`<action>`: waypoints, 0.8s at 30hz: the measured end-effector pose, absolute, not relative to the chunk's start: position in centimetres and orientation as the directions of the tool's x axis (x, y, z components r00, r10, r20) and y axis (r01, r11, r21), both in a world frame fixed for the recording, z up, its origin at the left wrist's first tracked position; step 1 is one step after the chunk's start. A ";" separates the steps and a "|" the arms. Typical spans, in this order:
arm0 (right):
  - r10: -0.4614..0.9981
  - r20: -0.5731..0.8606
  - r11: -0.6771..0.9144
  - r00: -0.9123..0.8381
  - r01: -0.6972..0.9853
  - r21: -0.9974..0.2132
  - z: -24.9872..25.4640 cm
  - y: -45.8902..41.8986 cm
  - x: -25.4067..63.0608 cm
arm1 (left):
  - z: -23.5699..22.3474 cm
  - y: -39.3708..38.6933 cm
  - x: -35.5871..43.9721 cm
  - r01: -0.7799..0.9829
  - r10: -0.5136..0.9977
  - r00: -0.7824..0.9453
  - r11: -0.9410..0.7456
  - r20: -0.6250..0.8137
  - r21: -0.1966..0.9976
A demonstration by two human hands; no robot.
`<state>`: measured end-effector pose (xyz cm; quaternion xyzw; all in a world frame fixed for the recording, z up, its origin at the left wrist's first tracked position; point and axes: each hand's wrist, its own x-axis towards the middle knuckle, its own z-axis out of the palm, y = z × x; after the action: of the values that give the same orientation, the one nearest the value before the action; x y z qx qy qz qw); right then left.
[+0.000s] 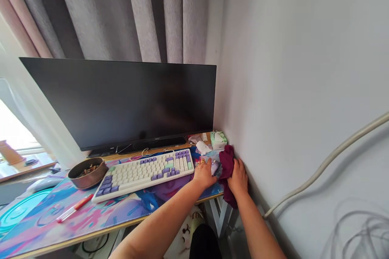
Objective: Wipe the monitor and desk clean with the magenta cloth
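Observation:
At the desk's right end, my left hand [204, 175] is around a small lilac object [214, 166], which shows between its thumb and index finger. Its kind is unclear, and a greyish fluffy edge shows beside it. A ring is on one finger of this hand. Close by on the right, my right hand [239, 176] grips a bunched maroon cloth [226, 162] against the desk corner by the wall. Part of the cloth hangs over the desk edge. My right fingertips are partly hidden by its folds.
A white and purple keyboard [142, 176] lies left of my hands on a colourful desk mat [121, 210]. Behind stands a large dark monitor [146, 101]. A green and white box [218, 139], crumpled tissue [203, 147], round bowl [88, 174] and red pen [75, 207] are also there. A cable [328, 162] crosses the wall.

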<state>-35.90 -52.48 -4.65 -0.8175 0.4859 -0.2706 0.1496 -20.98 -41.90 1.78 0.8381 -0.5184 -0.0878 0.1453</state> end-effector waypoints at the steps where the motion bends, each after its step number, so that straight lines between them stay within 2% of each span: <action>1: -0.871 0.293 -0.491 0.395 -0.730 -0.475 -4.2 -52.3 -35.5 | 1.6 -41.0 -20.9 -0.844 -0.893 0.449 -0.424 0.002 0.329; 3: -0.836 0.248 -0.548 0.489 -0.740 -0.390 -3.2 -52.2 -34.7 | 1.3 -39.4 -20.7 -0.843 -0.891 0.453 -0.431 -0.005 0.322; 5: -0.801 0.137 -0.590 0.582 -0.731 -0.342 -2.2 -52.5 -33.9 | 1.1 -38.5 -20.5 -0.845 -0.894 0.449 -0.425 -0.001 0.323; 7: -0.794 0.030 -0.578 0.607 -0.740 -0.343 -1.6 -53.0 -33.1 | 1.2 -38.4 -19.9 -0.850 -0.896 0.442 -0.410 0.025 0.330; 9: -0.803 -0.012 -0.554 0.596 -0.754 -0.354 -1.5 -53.6 -32.5 | 1.7 -39.0 -18.9 -0.852 -0.895 0.442 -0.396 0.064 0.342; 14: -0.799 -0.011 -0.551 0.601 -0.739 -0.388 -2.1 -54.9 -31.5 | 3.4 -43.4 -14.9 -0.829 -0.870 0.479 -0.403 0.119 0.389; 24: -0.686 0.141 -0.666 0.714 -0.538 -0.517 -3.5 -56.2 -32.3 | 3.2 -51.0 -10.4 -0.807 -0.879 0.473 -0.407 0.056 0.428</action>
<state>-32.31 -56.23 -3.47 -0.8977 0.3409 -0.1643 0.2257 -10.43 -51.02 3.18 0.8339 -0.5054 -0.0892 0.2028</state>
